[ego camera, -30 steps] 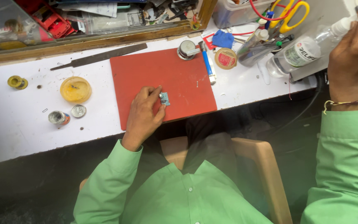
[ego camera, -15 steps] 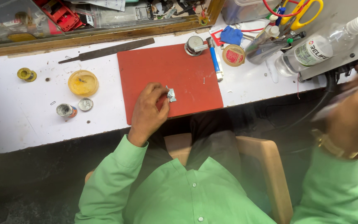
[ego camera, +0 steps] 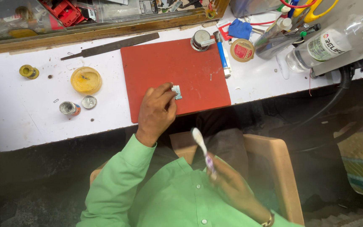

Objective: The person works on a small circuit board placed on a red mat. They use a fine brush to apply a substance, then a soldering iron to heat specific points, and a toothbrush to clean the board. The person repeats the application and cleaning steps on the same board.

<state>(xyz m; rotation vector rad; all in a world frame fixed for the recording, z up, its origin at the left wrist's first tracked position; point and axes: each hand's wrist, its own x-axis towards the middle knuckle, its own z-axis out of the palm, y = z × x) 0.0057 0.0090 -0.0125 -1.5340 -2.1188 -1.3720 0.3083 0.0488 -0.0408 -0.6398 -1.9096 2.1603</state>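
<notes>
The white counter (ego camera: 30, 122) carries a red mat (ego camera: 177, 67). The left hand (ego camera: 158, 111) pinches a small silvery chip (ego camera: 177, 92) flat near the mat's front edge; it looks light, stiff and fragile, best held by its edges. The right hand (ego camera: 232, 185), closed on a toothbrush (ego camera: 202, 151), sits below the mat. A blue-handled tool (ego camera: 222, 54) lies at the mat's far corner.

Clear bottle (ego camera: 330, 40) w/ white label lies top right (red-labelled round tin (ego camera: 242, 50) nr red mat (ego camera: 175, 77)).
</notes>
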